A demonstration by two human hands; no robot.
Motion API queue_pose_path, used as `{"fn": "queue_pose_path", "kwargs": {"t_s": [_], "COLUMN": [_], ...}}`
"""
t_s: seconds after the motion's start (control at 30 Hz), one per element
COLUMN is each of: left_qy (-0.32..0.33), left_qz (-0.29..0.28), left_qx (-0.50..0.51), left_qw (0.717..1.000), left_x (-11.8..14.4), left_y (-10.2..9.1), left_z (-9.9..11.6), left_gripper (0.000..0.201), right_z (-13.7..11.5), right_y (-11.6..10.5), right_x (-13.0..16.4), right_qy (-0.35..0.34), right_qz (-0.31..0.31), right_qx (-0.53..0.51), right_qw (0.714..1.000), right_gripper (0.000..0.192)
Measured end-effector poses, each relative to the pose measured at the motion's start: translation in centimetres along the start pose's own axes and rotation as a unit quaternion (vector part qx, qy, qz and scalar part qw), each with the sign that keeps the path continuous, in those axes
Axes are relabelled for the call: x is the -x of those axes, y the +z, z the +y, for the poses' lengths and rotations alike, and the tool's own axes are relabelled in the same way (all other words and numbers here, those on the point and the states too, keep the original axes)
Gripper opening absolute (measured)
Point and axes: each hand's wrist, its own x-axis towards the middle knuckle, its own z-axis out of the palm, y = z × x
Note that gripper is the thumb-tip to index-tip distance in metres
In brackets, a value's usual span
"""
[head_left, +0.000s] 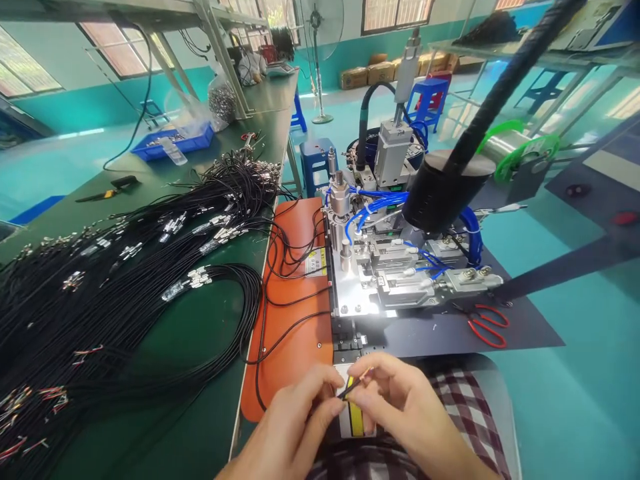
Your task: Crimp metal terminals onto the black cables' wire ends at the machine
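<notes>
Low in the view, just in front of the machine, my two hands meet over a short stretch of black cable (349, 389). My left hand (304, 415) pinches the cable's black sheath between thumb and fingers. My right hand (400, 402) pinches its end, where thin coloured wires show between the fingertips. Behind my hands stands a metal bench machine (360, 287) with cylinders and blue air tubes. An orange sloping cover (295, 313) lies along its left side, with several black cables running over it.
On the green table (220, 327) at left lie large bundles of black cables (150, 267) with metal connectors. A blue tray (173, 139) sits farther back. Red-handled scissors (490, 325) lie on the grey plate at right. A black lamp-like cylinder (445, 190) hangs above the machine.
</notes>
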Motion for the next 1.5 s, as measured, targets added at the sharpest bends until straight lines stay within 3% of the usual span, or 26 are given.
{"fn": "queue_pose_path", "kwargs": {"t_s": [0.2, 0.4, 0.53, 0.73, 1.17, 1.4, 1.5], "left_qy": [-0.053, -0.103, -0.088, -0.089, -0.102, -0.157, -0.181], "left_qz": [-0.025, -0.058, -0.060, -0.057, -0.037, -0.076, -0.064], "left_qx": [0.102, 0.248, 0.252, 0.243, 0.218, 0.282, 0.298], "left_qw": [0.993, 0.961, 0.962, 0.964, 0.970, 0.943, 0.935], "left_x": [-1.9, -3.5, -3.8, -3.8, -3.8, -5.0, -5.1], "left_y": [1.0, 1.4, 1.6, 1.9, 2.1, 1.6, 1.8], "left_z": [0.1, 0.8, 0.6, 0.2, 0.2, 0.6, 0.6], "left_gripper": [0.017, 0.026, 0.034, 0.032, 0.028, 0.020, 0.020], "right_z": [0.2, -1.0, -1.6, -0.3, -0.4, -0.3, 0.0], "right_y": [-1.5, -3.0, -2.6, -2.6, -2.4, -2.4, -2.6], "right_x": [-0.2, -0.7, -0.9, -1.0, -0.8, -0.6, -0.4], "right_qy": [-0.091, -0.031, -0.020, -0.026, -0.018, -0.048, -0.037], "right_qz": [0.019, 0.046, 0.038, 0.024, 0.040, 0.071, 0.085], "right_qx": [0.079, -0.010, -0.046, -0.089, -0.019, 0.041, 0.022], "right_qw": [0.993, 0.998, 0.998, 0.995, 0.999, 0.996, 0.995], "right_gripper": [0.004, 0.018, 0.025, 0.025, 0.026, 0.020, 0.019]}}
